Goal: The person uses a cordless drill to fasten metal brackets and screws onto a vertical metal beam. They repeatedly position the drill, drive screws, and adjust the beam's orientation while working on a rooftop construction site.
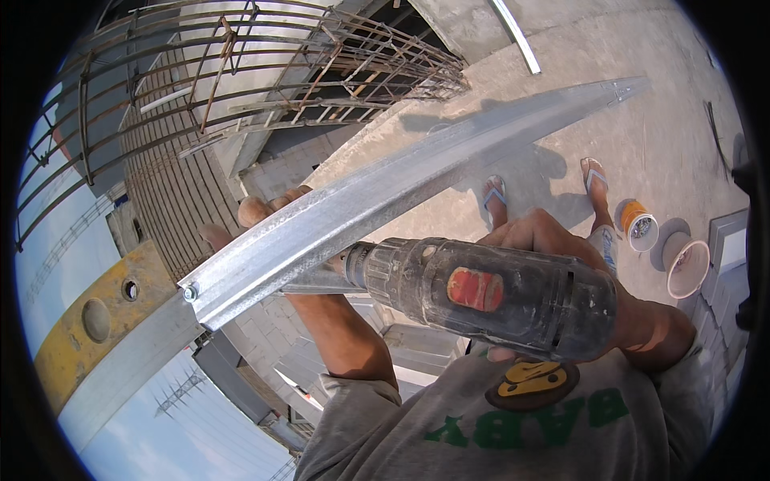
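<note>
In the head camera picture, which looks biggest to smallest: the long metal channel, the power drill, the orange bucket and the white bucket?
1. Metal channel, the longest.
2. Power drill, though nearness to the camera enlarges it.
3. White bucket and orange bucket look nearly alike; no ranking.

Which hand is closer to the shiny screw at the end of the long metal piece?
Left. The left hand grips the metal channel just behind the screw; the right hand holds the drill, farther away.

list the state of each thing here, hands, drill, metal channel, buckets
left hand: gripping the metal channel from behind
right hand: closed around the drill
drill: held level, nose against the channel
metal channel: raised, slanting, a screw at its near end
orange bucket: upright on the concrete, open
white bucket: upright, open
rebar cage: standing, bare bars
</note>
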